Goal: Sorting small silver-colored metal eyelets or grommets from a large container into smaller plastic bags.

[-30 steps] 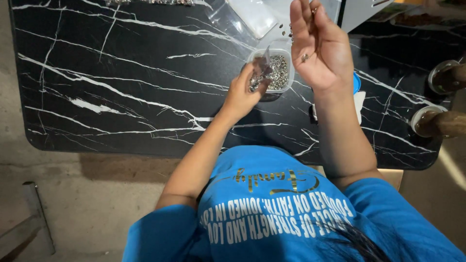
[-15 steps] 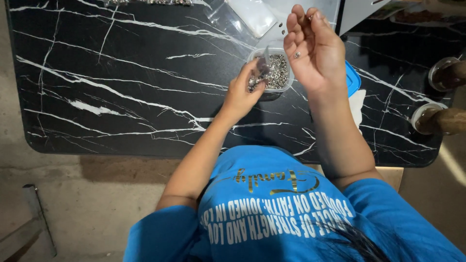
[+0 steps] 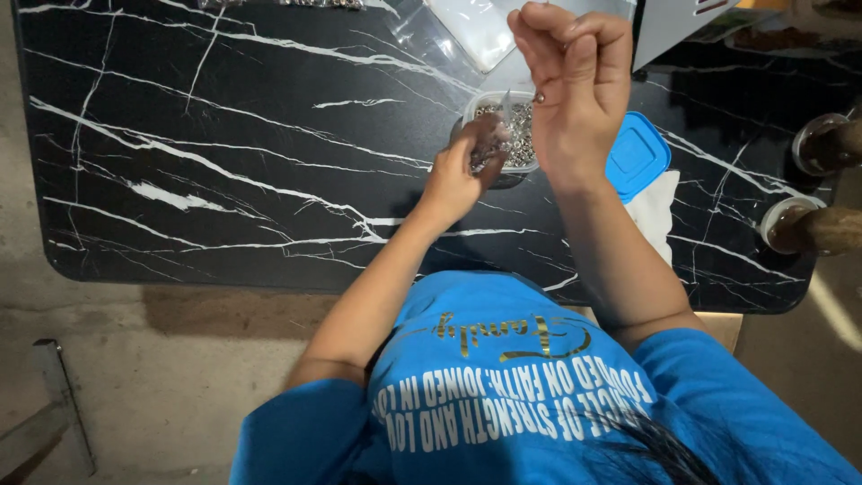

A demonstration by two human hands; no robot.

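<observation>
You are working over a small clear plastic tub (image 3: 518,135) of tiny silvery beads that is sitting on the black marble-patterned table (image 3: 224,162), and everything else can be placed from that tub. Your left hand (image 3: 465,171) is resting against the tub's near-left corner, fingers curled shut around a small clear plastic bag (image 3: 492,144) whose top is sticking up over the beads – a closed grasp, not a loose one. Your right hand (image 3: 575,81) is hovering just above and to the right of the tub, raised off the table, with fingers bent inward and the fingertips pinching a single small bead (image 3: 540,97); the pinch is tight, though whether anything more is sitting in that palm cannot be told. Just to the right of the tub, a blue lid (image 3: 639,154) is lying flat on the table, and beyond that lid – nearer your body – a white cloth (image 3: 657,211) is partly showing behind your right forearm. Past the tub, towards the far edge of the table, a clear plastic bag (image 3: 467,31) is lying flat, overlapped by a sheet of grey card (image 3: 673,27) to its right. Well to the right of the tub, at the table's edge, two round wooden-looking knobs (image 3: 813,189) are jutting into view.
</observation>
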